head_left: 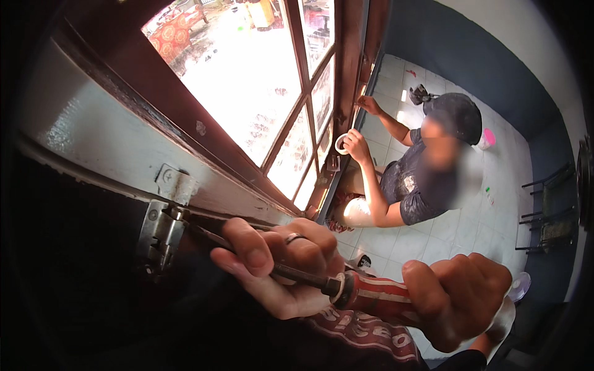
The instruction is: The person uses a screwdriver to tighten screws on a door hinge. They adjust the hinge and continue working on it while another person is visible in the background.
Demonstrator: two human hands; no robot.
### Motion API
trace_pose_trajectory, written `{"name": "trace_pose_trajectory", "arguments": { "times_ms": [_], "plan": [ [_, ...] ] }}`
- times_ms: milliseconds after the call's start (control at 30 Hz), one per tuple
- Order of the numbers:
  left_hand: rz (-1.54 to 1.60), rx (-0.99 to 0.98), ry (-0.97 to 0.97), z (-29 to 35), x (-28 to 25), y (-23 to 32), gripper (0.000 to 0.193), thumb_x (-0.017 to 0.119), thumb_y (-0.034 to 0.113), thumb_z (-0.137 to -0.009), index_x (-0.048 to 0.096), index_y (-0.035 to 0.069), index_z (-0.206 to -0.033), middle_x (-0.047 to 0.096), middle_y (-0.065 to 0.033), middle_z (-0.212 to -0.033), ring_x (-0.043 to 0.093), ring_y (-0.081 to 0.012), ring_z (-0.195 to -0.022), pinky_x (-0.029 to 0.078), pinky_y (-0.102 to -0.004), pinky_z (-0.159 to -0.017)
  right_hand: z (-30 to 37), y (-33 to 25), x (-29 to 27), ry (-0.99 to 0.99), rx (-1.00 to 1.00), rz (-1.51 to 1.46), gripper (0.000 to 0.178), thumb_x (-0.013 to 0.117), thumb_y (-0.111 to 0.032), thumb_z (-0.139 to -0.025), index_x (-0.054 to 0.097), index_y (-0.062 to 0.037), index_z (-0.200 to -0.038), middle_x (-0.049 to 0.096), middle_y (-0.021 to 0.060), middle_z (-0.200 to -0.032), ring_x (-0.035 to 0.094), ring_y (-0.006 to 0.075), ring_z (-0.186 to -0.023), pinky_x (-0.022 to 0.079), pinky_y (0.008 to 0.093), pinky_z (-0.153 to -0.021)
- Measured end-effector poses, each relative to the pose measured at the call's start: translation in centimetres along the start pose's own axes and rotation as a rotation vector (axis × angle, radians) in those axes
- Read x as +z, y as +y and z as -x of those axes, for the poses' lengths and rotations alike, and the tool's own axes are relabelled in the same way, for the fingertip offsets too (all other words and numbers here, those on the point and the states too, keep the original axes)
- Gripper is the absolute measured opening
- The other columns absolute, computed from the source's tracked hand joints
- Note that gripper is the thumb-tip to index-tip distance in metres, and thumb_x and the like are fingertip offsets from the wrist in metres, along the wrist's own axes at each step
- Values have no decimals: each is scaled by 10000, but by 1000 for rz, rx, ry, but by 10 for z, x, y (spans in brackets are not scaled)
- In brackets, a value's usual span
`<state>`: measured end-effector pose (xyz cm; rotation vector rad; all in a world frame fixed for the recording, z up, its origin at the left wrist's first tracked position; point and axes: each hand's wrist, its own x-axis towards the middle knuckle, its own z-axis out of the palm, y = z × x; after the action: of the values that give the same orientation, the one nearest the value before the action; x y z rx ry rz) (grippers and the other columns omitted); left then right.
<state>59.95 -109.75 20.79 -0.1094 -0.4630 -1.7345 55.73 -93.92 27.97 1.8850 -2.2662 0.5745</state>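
My right hand is wrapped round the red-and-white striped handle of a screwdriver. Its metal shaft runs left between the thumb and fingers of my left hand, which is closed on it and wears a ring. The shaft's end reaches a metal slide-bolt latch on the dark panel at left; I cannot tell whether the tip sits in a screw. Just above the latch, a small metal catch plate with a screw is fixed to the pale frame.
A brown-framed glazed window stands beyond the pale frame. To the right, a person in a dark shirt crouches by the window frame, holding a roll of tape. A dark chair or rack stands by the grey wall on the tiled floor.
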Motion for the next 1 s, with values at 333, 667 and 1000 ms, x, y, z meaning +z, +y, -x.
{"name": "trace_pose_trajectory", "arguments": {
  "times_ms": [333, 667, 1000],
  "plan": [
    [33, 33, 123, 36, 22, 12, 312, 292, 320, -1097, 373, 73, -925, 343, 28, -530, 225, -77, -301, 194, -243, -293, 8, 13, -24, -352, 346, -985, 496, 809, -448, -801, 662, -7, -972, 607, 55, -592, 594, 120, -521, 414, 254, -465],
    [-16, -38, -34, 54, 34, 27, 283, 317, 310, -1098, 409, 67, -987, 347, 38, -606, 193, -69, -347, 177, -241, -319, 40, -15, -34, 189, 0, -78, 375, 773, -395, -861, 636, -46, -880, 423, -48, -587, 393, 50, -439, 265, 247, -382],
    [-37, 27, -52, 78, 44, 42, 265, 342, 300, -1099, 444, 61, -1049, 351, 48, -682, 161, -61, -393, 159, -240, -346, 54, -27, -77, -181, 95, -229, 342, 781, -347, -865, 675, -36, -957, 517, 2, -574, 499, 107, -455, 375, 287, -429]
  ]
}}
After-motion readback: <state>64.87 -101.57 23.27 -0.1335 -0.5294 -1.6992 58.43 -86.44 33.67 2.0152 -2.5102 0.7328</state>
